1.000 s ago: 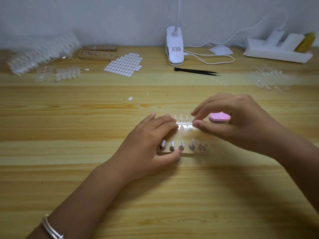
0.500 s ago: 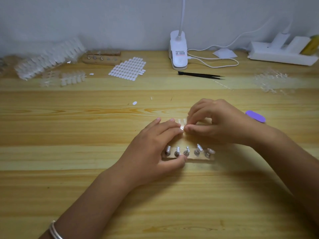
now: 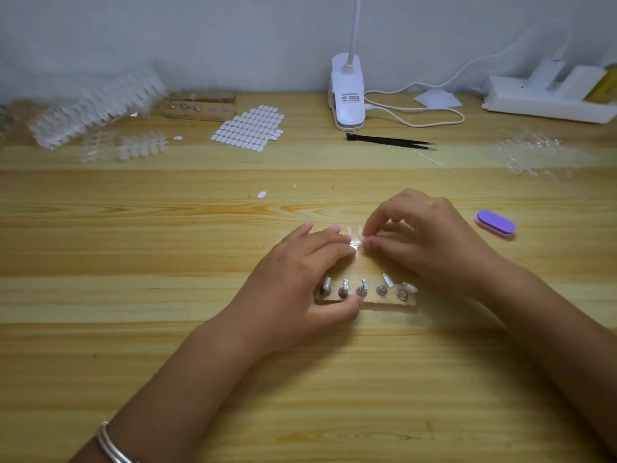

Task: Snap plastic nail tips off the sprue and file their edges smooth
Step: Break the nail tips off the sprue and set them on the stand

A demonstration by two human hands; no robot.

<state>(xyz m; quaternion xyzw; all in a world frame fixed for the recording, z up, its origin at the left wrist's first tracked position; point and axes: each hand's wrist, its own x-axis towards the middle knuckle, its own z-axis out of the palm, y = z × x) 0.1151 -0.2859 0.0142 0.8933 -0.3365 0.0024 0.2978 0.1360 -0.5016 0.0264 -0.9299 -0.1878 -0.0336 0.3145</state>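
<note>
Clear nail-tip sprue held between both hands, file lying off to the right

The sprue (image 3: pixel 354 241), a thin clear plastic strip with small translucent tips branching off it, sits low at frame centre. The left hand (image 3: pixel 300 282) presses its left end with straight fingers, and the right hand (image 3: pixel 430 242) pinches its right end. The file (image 3: pixel 495 223), a small oval block, purple on top with a pink edge, lies flat at right centre, well apart.
</note>
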